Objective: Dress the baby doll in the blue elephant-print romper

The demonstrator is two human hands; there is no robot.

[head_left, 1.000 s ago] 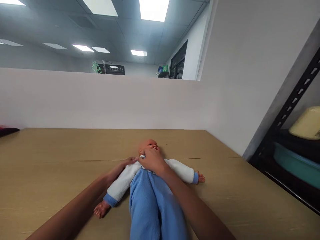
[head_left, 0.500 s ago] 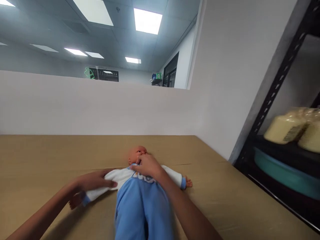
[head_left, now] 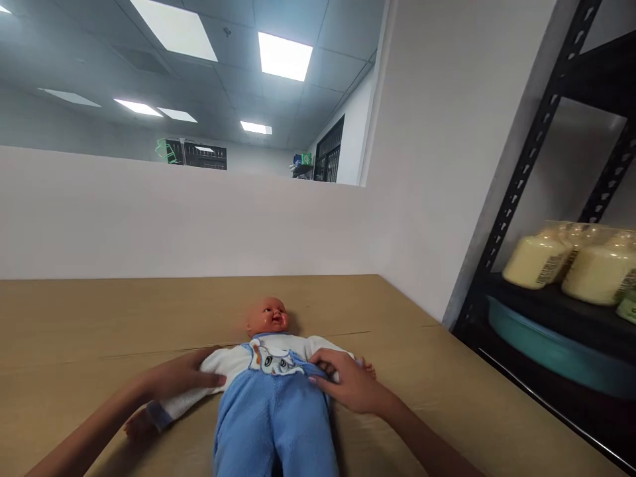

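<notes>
A baby doll [head_left: 268, 317] lies on its back on the brown table [head_left: 99, 318], head away from me. It wears a white fleece top and blue dungarees [head_left: 275, 417] with a small picture on the bib. My left hand [head_left: 181, 375] lies flat on the doll's white sleeve, fingers stretched out toward the chest. My right hand [head_left: 350, 383] rests over the doll's other arm, fingertips touching the edge of the blue dungarees at the side. The doll's tiny hand peeks out behind my right hand.
A white partition wall [head_left: 173, 218] stands along the table's far edge. On the right a black metal shelf rack [head_left: 527, 165] holds pale yellow jars [head_left: 539, 262] and a teal tub [head_left: 556, 348].
My right hand has left the doll's neck and moved down to its side. My left hand slid from the collar out onto the sleeve. The view has turned to the right.
</notes>
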